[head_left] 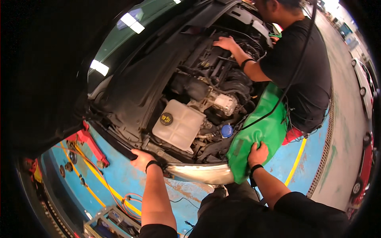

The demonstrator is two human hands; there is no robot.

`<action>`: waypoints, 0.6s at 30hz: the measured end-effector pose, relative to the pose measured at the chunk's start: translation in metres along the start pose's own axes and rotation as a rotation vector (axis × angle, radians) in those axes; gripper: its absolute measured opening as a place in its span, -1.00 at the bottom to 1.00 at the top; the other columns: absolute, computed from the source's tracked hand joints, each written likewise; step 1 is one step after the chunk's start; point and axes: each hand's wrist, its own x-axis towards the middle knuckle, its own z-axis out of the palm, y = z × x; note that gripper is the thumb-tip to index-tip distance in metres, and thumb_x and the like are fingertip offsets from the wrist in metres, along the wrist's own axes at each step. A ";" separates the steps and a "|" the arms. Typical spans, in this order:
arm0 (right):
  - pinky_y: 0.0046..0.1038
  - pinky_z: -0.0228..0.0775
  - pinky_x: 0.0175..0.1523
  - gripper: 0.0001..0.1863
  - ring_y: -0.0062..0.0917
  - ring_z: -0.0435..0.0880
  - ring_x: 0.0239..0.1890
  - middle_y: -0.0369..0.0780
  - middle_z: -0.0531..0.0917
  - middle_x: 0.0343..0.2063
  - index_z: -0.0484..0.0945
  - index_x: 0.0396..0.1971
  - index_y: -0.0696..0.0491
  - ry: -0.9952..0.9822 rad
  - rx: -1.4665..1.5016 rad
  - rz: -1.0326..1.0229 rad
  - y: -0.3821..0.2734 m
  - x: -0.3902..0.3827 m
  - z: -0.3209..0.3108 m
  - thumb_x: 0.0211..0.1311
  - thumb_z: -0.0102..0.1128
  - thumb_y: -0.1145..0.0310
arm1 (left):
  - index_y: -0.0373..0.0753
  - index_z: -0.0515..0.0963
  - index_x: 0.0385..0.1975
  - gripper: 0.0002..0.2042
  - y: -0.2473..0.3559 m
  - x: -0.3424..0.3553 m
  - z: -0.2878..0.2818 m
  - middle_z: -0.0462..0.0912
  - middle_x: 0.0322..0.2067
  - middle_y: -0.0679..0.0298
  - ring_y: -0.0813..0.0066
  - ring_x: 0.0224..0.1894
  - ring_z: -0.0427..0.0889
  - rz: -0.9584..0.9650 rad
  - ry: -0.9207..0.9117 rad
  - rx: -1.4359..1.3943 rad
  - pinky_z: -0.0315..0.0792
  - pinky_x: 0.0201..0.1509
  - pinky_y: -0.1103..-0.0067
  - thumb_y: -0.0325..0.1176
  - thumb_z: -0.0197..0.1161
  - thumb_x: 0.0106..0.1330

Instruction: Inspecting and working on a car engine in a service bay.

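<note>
- I see the green cover [260,125] draped over the car's edge, already lying in place there; the pale body panel [200,173] beside it is bare.
- My right hand [258,154] rests on the cover, fingers bent; I can't tell whether they pinch it.
- My left hand [143,160] touches the dark body edge [122,150]; its grip is unclear.
- The engine [232,85] lies exposed; the reservoir's black cap [166,118] and the blue cap [227,131] are on.
- A co-worker's hand [226,43] rests above it.

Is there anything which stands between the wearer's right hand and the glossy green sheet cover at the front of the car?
Nothing visible does: the bare right hand lies directly on the glossy green sheet cover. A thin, curved-looking black rod crosses in front of the cover, but farther up, apart from the hand.
</note>
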 end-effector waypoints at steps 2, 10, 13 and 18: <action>-0.11 0.31 0.33 -0.47 -0.09 0.52 0.21 -0.01 0.62 0.11 0.57 0.11 0.16 0.012 -0.001 0.013 0.000 -0.002 -0.002 0.29 0.24 0.10 | -0.48 0.44 0.15 -0.17 -0.004 0.003 0.003 0.61 0.05 -0.25 -0.27 0.08 0.60 -0.012 -0.004 0.019 0.45 0.17 -0.01 0.34 0.00 0.35; -0.12 0.31 0.33 -0.48 -0.10 0.50 0.22 -0.04 0.61 0.12 0.57 0.11 0.15 0.034 0.007 0.016 -0.001 0.000 -0.003 0.27 0.26 0.12 | -0.43 0.36 0.27 -0.11 -0.003 0.003 0.002 0.52 0.16 -0.27 -0.24 0.15 0.56 -0.055 -0.074 0.043 0.44 0.21 -0.01 0.40 -0.06 0.34; -0.12 0.31 0.33 -0.48 -0.11 0.50 0.22 -0.05 0.61 0.12 0.57 0.11 0.14 0.023 0.008 0.008 -0.001 -0.002 -0.004 0.27 0.26 0.11 | -0.41 0.34 0.30 -0.10 -0.004 0.005 0.003 0.49 0.20 -0.25 -0.21 0.19 0.54 -0.064 -0.078 0.052 0.43 0.23 0.01 0.42 -0.07 0.33; -0.12 0.28 0.35 -0.48 -0.12 0.48 0.25 -0.06 0.60 0.14 0.56 0.12 0.14 0.023 0.007 0.024 -0.003 0.000 -0.004 0.28 0.26 0.11 | -0.39 0.32 0.32 -0.09 -0.003 0.005 0.005 0.49 0.21 -0.21 -0.19 0.23 0.52 -0.061 -0.076 0.056 0.40 0.26 0.02 0.42 -0.08 0.34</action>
